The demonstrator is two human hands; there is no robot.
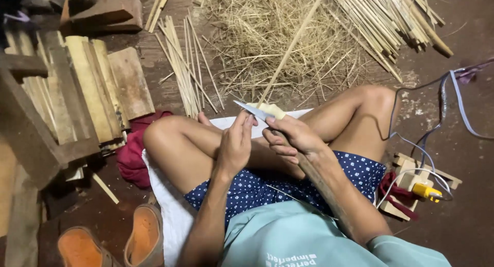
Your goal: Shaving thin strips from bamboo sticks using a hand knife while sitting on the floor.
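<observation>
I sit cross-legged on a white cloth [164, 195]. My right hand [294, 137] grips a knife [253, 111] whose long brown handle runs back along my forearm. Its pale blade points left, over my shin. My left hand [234, 143] is closed beside it, fingertips pressed up at the blade where the near end of a long thin bamboo strip [293, 43] meets it. The strip slants away to the upper right over the shavings. A small yellow pad [275, 110] lies just behind the blade.
A heap of straw-like shavings [267, 46] lies ahead, with a bundle of bamboo sticks [391, 15] at the top right and thin slats [181, 61] to the left. Wooden planks [87, 87], a red cloth [131, 154] and orange sandals [144, 236] are left; cables and a wooden block [411, 182] are right.
</observation>
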